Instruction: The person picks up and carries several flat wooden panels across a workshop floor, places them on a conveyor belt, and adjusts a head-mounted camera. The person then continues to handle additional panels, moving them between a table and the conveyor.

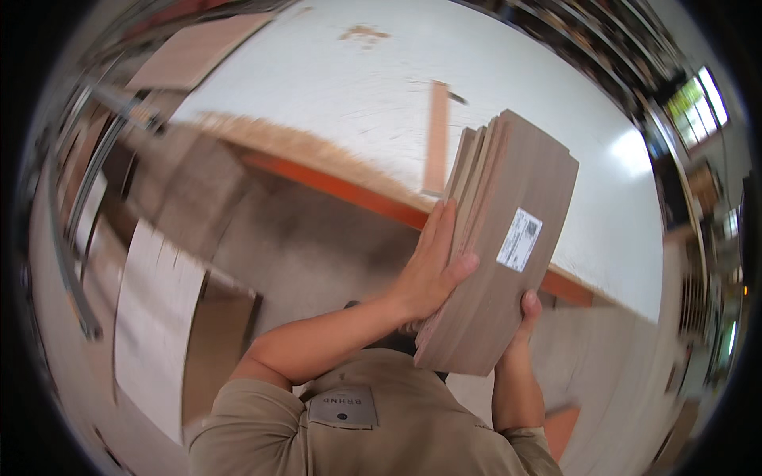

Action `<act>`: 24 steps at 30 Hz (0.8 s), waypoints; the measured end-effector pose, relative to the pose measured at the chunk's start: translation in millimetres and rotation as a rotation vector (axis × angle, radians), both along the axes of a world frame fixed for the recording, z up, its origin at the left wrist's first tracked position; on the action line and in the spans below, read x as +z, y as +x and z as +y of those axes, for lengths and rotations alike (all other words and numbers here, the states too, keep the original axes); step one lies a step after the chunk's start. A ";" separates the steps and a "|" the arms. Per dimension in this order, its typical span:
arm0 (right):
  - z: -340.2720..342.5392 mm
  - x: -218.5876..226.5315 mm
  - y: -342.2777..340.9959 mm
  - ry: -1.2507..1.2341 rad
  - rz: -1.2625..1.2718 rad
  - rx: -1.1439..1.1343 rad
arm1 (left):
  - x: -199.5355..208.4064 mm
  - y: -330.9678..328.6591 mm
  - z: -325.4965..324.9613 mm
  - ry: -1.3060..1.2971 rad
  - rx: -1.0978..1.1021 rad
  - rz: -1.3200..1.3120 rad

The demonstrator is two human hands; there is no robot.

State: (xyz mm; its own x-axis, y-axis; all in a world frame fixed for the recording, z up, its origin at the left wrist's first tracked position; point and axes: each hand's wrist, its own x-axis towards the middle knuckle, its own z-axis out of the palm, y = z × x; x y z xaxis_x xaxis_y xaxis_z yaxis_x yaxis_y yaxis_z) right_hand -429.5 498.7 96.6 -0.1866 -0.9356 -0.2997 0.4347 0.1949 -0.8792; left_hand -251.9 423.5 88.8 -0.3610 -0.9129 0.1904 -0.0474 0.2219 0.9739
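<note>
A stack of several brown wood-grain boards (524, 170) is held up in front of my body, tilted, its upper end over the white worktable (333, 95). A white printed label (520, 239) is stuck on the top board. My left hand (436, 270) grips the stack's left edge, thumb on the top board and fingers along the side. On the right edge, my right hand (524, 317) holds on with its thumb showing; its other fingers are hidden behind the boards. The ends of the boards are slightly uneven.
A narrow wooden strip (436, 135) lies on the worktable, with a small dark object (458, 98) beside it. The table has a worn front edge over an orange beam (333, 186). At left stand a white panel (155, 317) and metal rails (87, 190). Shelving (587, 40) lines the back.
</note>
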 end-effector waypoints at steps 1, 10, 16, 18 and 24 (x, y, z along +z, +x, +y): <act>10.1 3.2 3.7 0.001 0.008 0.090 | -2.0 7.7 21.3 0.014 0.064 0.000; -28.5 150.2 -114.4 0.434 -0.016 0.841 | 144.4 -116.1 124.2 0.502 0.799 0.138; -125.4 109.5 -137.4 0.476 0.071 1.269 | 114.3 -186.7 97.7 0.432 1.235 0.331; -155.7 92.3 -136.7 0.484 0.033 1.472 | 103.7 -207.4 87.1 0.338 1.377 0.376; -204.0 101.1 -101.0 0.451 -0.098 1.773 | 142.6 -234.2 58.1 0.477 1.752 0.125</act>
